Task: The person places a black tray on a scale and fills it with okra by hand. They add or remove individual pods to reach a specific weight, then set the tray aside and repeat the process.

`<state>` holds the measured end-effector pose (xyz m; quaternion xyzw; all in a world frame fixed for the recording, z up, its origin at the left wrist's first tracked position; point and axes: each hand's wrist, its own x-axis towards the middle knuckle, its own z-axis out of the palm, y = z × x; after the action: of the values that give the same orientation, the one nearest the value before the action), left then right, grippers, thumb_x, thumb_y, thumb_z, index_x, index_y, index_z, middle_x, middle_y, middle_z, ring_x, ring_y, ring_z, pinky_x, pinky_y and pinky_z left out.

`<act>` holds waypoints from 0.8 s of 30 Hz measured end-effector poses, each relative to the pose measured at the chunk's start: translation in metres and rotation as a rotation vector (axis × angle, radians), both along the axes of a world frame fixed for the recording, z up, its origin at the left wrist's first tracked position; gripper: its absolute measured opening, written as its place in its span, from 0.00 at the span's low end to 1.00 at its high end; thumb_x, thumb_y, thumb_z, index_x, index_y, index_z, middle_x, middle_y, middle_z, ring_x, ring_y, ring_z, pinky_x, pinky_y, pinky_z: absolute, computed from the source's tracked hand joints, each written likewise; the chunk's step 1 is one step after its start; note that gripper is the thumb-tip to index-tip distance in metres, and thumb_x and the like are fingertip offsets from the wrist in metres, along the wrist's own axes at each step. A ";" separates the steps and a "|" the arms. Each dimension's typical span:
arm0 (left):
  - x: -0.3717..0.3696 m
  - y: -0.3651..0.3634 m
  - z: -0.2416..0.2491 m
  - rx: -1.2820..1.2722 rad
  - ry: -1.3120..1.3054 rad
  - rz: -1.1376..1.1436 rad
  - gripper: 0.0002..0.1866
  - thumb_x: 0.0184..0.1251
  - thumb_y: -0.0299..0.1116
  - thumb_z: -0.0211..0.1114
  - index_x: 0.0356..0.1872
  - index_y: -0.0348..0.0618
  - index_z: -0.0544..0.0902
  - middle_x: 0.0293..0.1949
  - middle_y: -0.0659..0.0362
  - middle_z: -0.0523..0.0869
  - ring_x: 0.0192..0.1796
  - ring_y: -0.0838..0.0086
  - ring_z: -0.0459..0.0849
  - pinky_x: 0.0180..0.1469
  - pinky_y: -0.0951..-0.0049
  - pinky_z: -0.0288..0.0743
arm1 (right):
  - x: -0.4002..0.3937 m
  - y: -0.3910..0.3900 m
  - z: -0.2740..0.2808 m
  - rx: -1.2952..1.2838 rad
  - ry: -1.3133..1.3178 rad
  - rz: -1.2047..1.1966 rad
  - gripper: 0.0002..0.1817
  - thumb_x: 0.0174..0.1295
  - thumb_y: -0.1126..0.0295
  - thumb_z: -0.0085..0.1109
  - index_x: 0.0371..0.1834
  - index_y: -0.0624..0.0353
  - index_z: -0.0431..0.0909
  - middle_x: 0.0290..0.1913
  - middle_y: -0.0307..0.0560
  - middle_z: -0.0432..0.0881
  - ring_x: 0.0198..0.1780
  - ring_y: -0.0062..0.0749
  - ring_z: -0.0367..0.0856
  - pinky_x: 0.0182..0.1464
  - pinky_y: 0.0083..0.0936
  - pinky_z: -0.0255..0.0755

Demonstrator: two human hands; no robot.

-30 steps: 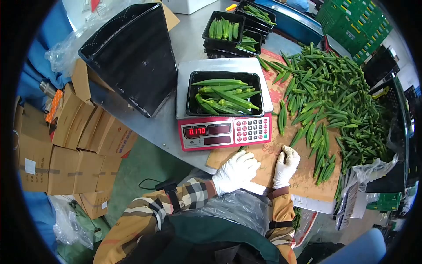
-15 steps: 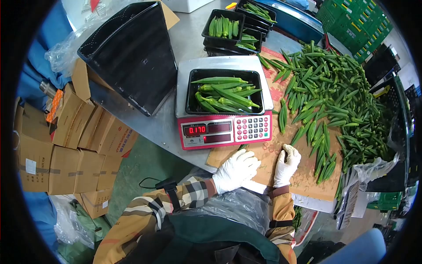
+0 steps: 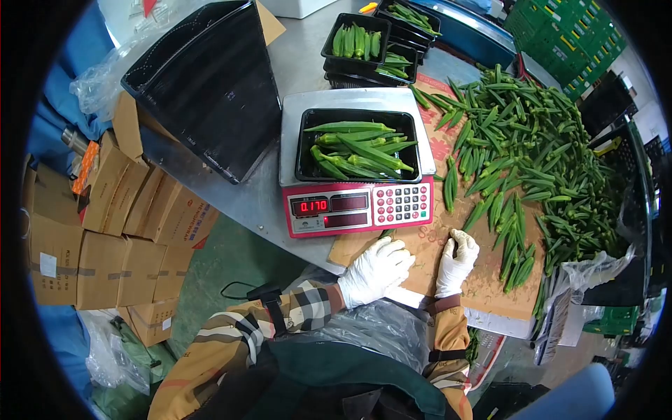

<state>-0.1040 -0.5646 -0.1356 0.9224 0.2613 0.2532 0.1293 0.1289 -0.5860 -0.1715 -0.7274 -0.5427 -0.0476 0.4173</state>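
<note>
My left hand (image 3: 378, 272), in a white glove, rests on the near edge of the cardboard sheet (image 3: 427, 245), just below the scale. Its fingers lie loosely out, holding nothing visible. To its right, my gloved right hand (image 3: 457, 264) also rests on the cardboard, fingers curled in, with nothing seen in them. Ahead of both hands stands a red and white digital scale (image 3: 301, 228), its display reading 0.170. On its pan sits a black plastic tray (image 3: 302, 150) holding several okra pods (image 3: 360, 148). A large heap of loose okra (image 3: 525, 133) covers the cardboard to the right.
Filled okra trays (image 3: 356, 42) are stacked behind the scale. At left leans a tall stack of black trays (image 3: 206, 91). Cardboard boxes (image 3: 101, 269) are piled on the floor at left. Green crates (image 3: 563, 45) stand at the far right; crumpled clear plastic (image 3: 595, 269) hangs near the right edge.
</note>
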 end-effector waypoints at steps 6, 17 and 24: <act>-0.001 -0.003 0.010 -0.165 -0.345 0.025 0.17 0.65 0.31 0.70 0.54 0.42 0.86 0.52 0.53 0.87 0.57 0.57 0.84 0.67 0.53 0.75 | -0.001 0.002 0.005 0.015 -0.025 -0.028 0.13 0.59 0.83 0.65 0.45 0.56 0.87 0.47 0.46 0.87 0.52 0.45 0.81 0.59 0.37 0.75; -0.121 0.148 0.129 -0.020 -0.588 0.726 0.23 0.73 0.36 0.71 0.65 0.38 0.81 0.55 0.51 0.85 0.57 0.61 0.84 0.65 0.64 0.76 | -0.004 0.001 0.008 0.031 -0.013 -0.063 0.13 0.57 0.81 0.68 0.43 0.53 0.88 0.46 0.46 0.87 0.51 0.47 0.81 0.57 0.39 0.76; -0.149 0.200 0.116 -0.566 -0.182 0.564 0.23 0.79 0.49 0.62 0.42 0.33 0.84 0.30 0.49 0.84 0.35 0.70 0.80 0.42 0.64 0.75 | -0.008 0.000 0.017 0.070 0.015 -0.068 0.12 0.54 0.80 0.69 0.41 0.54 0.87 0.44 0.46 0.87 0.51 0.49 0.81 0.56 0.41 0.76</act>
<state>-0.2528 -0.3645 -0.0197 0.7164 0.5508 0.2776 0.3260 0.1208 -0.5858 -0.1544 -0.7307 -0.5125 -0.0755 0.4447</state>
